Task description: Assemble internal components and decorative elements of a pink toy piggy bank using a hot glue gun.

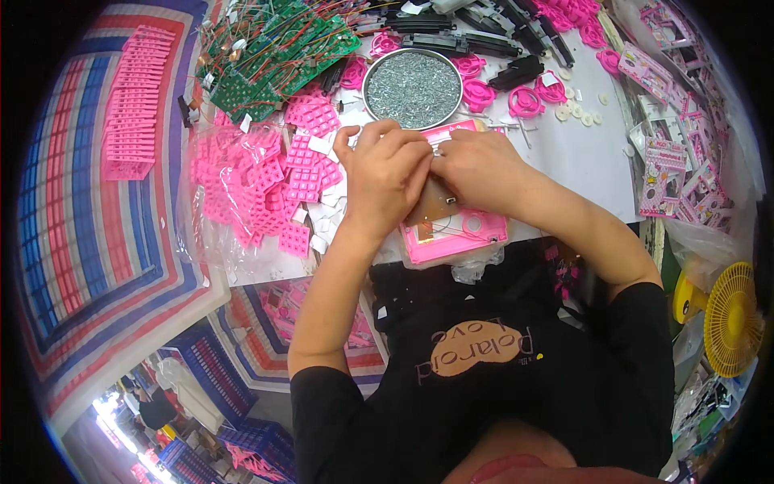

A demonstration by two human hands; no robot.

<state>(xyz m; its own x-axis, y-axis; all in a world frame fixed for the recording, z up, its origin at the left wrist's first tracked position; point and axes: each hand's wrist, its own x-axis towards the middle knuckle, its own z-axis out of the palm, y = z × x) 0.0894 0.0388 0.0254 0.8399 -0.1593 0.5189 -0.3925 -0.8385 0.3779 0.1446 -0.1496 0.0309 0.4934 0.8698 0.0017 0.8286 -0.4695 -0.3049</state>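
Pink housing [451, 238] lies under both your hands: left hand [385, 173] and right hand [477, 165] meet, pinching something small over the brown board [431, 208]. Keep it flat on the desk [576, 161].

A white worktable [580, 153] stands beside striped sacking [81, 242] and a yellow fan [730, 319].

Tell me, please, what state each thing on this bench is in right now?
Pink casing: lying open-side up, wires showing inside.
Brown circuit board: resting in the casing, partly under both hands.
Left hand: fingers curled, pressing down over the casing.
Right hand: closed on the casing's upper edge.
Round metal tray: full of small screws.
Green circuit boards: piled loose, wires tangled.
Yellow fan: whether running, cannot tell.
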